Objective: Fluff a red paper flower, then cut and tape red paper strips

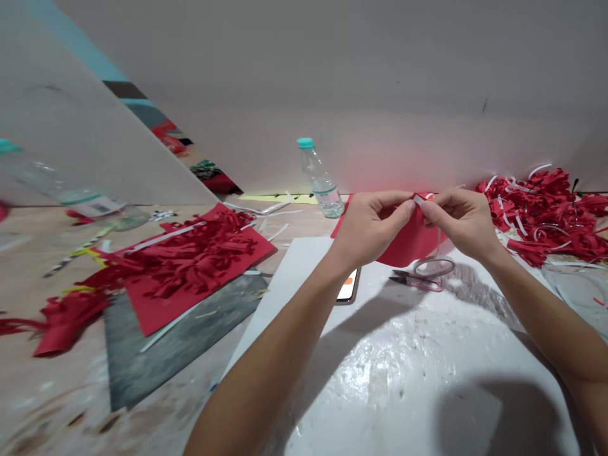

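Observation:
My left hand and my right hand nearly meet above the white work surface, thumbs and fingertips pinched on a small folded piece of red and white material. A thin pale strand hangs below the fingers. Behind and under my hands lies a red sheet, partly hidden by them. Just below it rest small scissors with pink handles, and a roundish loop sits at their handles. A phone with a lit screen shows partly from under my left wrist.
Clear bottle with a teal cap stands by the wall. Fringed red pieces lie on a red sheet and grey board at left. More red fringe is heaped at right. A second bottle appears far left.

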{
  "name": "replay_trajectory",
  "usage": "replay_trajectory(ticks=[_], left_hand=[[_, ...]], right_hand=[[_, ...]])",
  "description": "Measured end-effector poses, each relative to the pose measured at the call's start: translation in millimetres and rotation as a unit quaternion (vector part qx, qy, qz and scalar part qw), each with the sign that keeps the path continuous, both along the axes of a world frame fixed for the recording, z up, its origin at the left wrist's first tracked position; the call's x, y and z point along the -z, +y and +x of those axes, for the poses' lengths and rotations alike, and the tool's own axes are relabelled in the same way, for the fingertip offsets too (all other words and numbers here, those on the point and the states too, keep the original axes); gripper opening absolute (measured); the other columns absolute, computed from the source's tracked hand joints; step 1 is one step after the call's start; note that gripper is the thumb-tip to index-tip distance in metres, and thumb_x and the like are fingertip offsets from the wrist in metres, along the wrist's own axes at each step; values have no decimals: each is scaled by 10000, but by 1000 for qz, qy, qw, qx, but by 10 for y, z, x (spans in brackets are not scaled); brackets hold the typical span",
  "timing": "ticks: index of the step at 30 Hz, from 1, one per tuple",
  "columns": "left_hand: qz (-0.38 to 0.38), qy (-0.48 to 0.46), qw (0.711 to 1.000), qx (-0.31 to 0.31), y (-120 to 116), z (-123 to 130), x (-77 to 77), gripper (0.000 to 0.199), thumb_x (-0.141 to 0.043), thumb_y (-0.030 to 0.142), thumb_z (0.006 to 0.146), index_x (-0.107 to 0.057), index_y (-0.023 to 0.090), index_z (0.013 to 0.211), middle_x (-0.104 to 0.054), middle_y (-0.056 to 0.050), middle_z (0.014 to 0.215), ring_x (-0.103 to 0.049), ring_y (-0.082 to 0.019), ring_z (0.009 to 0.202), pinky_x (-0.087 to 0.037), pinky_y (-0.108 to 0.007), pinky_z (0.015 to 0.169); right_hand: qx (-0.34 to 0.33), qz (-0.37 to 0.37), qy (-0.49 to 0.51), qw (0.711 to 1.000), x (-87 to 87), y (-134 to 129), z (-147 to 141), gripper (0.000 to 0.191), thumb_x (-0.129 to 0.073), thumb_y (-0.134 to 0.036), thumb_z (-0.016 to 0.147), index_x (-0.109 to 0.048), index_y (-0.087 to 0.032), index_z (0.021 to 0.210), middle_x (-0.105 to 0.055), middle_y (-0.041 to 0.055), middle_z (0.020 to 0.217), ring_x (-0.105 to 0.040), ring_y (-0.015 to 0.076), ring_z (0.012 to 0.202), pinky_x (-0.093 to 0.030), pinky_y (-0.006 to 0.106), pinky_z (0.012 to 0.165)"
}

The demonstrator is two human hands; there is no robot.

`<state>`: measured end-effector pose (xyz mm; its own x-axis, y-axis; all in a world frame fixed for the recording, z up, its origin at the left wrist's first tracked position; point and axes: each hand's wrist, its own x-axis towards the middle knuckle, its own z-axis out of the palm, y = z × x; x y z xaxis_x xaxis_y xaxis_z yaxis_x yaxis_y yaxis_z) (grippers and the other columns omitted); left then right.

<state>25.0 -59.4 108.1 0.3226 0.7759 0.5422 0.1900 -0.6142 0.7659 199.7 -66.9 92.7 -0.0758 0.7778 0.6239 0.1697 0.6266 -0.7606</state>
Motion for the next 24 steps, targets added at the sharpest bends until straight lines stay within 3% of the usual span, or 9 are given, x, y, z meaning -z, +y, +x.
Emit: replay_trajectory(ticks=[24], left_hand=[[4, 9, 1000, -12, -12, 2, -1, 279, -570, 314, 900, -809, 185, 963, -785, -53, 886, -706, -176, 809, -546, -251, 702]], right_hand=[[33, 1, -9, 999, -6, -2, -11, 346, -726, -469, 829, -648, -186, 646, -639, -8, 593, -582, 110, 559, -467, 243, 533]])
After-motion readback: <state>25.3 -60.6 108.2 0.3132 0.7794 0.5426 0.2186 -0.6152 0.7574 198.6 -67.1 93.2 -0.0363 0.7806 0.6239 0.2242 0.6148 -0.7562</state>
